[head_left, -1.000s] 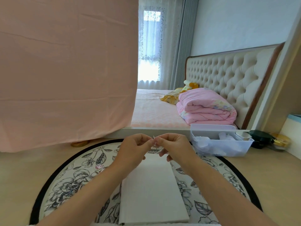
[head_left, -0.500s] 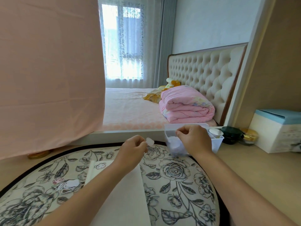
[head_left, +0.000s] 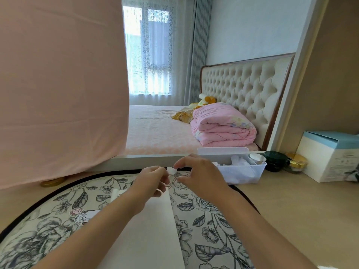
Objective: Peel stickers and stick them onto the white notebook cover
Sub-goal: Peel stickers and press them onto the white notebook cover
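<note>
The white notebook (head_left: 153, 230) lies on the floral round mat (head_left: 209, 226), partly under my left forearm. My left hand (head_left: 153, 181) pinches a small white sticker (head_left: 170, 169) above the notebook's far end. My right hand (head_left: 203, 177) hovers just to the right of it, thumb and forefinger curved and apart. The forefinger tip is right beside the sticker, and I cannot tell if they touch. Two loose cartoon stickers (head_left: 77, 212) lie on the mat to the left of the notebook.
A white plastic bin (head_left: 242, 172) with crumpled white scraps stands behind my right hand. To its right are a dark jar (head_left: 275, 160), a gold jar (head_left: 296, 162) and a white-and-blue box (head_left: 330, 156). A pink cloth (head_left: 58, 84) hangs at left, with a mirror behind the desk.
My right hand has come back from the bin to the sticker in my left hand. The view has shifted slightly to the right.
</note>
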The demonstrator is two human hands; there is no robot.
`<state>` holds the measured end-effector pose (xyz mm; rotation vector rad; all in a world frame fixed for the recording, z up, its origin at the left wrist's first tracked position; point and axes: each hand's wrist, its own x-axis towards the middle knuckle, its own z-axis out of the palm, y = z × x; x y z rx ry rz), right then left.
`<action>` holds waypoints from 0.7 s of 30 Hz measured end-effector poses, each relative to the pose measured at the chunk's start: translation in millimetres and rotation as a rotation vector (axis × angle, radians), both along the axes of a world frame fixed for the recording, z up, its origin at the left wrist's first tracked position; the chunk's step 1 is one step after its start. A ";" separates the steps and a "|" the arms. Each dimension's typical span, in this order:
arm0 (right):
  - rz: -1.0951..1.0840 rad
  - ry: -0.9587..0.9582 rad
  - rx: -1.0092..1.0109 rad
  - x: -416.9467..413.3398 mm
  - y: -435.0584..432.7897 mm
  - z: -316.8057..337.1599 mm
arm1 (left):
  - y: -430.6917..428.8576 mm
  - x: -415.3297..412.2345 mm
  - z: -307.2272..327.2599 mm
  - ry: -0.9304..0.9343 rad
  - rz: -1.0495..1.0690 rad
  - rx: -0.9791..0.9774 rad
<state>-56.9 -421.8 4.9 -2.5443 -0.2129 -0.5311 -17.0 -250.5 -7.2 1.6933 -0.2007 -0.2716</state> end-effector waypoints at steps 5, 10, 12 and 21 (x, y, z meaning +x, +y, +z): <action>0.034 -0.141 0.001 2.0 32.9 -6.8 | 37.2 -6.3 3.2 0.176 0.023 -0.067; 0.100 -0.240 -0.034 4.5 62.4 -6.7 | 72.1 -11.4 3.0 0.292 0.002 -0.142; 0.119 -0.259 -0.068 5.4 72.8 -6.7 | 84.2 -12.2 3.2 0.321 -0.014 -0.160; 0.110 -0.082 0.157 12.1 106.7 -7.8 | 123.0 -13.0 3.9 0.435 -0.168 -0.396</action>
